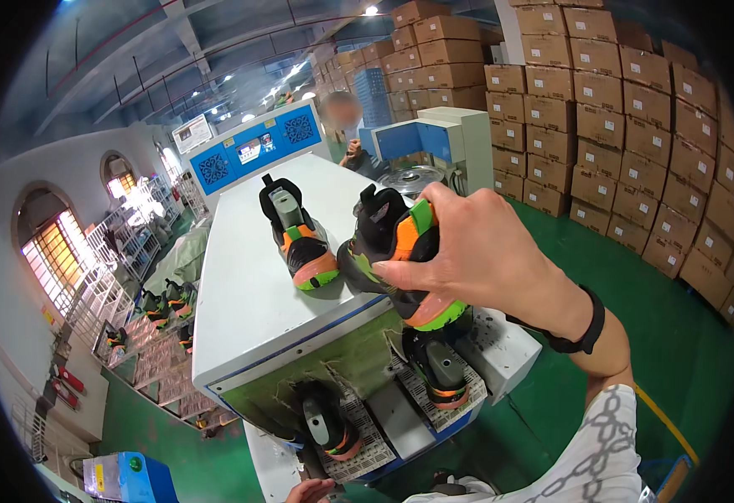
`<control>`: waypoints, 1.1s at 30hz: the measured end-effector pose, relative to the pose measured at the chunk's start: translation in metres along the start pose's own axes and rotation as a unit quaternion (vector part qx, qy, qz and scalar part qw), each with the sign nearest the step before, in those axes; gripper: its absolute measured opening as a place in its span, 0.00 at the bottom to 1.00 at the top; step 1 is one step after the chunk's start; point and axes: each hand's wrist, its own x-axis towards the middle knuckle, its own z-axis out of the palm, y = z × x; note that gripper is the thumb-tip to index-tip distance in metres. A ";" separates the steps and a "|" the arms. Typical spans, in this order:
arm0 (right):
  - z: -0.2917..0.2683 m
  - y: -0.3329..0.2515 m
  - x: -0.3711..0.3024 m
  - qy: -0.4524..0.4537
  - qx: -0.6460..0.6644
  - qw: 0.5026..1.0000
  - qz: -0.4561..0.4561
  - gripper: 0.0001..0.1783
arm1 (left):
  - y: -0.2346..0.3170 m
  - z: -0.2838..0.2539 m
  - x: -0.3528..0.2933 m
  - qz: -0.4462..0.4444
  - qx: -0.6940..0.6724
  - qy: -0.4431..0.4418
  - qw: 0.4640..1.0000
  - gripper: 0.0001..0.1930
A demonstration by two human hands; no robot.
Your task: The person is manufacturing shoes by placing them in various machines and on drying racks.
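My right hand (484,251) grips a black sneaker (375,239) with orange and green trim, thumb on its near side and fingers at the green tab. It is over the front edge of the white machine top (241,251). To its left, a matching sneaker (287,222) stands on that top. Lower down, one sneaker (331,423) and another sneaker (440,369) are at the machine's opening, on printed paper sheets (371,448). My left hand (310,491) shows only in part at the lower edge, just below the left one of these; its fingers are mostly cut off.
Stacked brown cartons (601,117) line the right side. A person (358,151) is behind the machine, near a beige and blue machine (434,138). A rack (157,352) with more sneakers stands at left. A blue box-shaped unit (132,478) is at lower left.
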 end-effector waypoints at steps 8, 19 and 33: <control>0.007 0.018 0.002 0.036 0.036 0.998 0.037 0.33 | -0.004 -0.004 -0.003 -0.019 0.008 0.006 1.000 0.20; 0.122 0.063 0.062 0.056 -0.022 0.996 0.064 0.35 | -0.008 0.015 -0.002 -0.007 -0.008 0.025 1.000 0.19; 0.168 -0.039 0.041 0.136 0.298 0.937 -0.122 0.24 | -0.016 0.009 -0.045 0.002 -0.096 0.112 0.989 0.20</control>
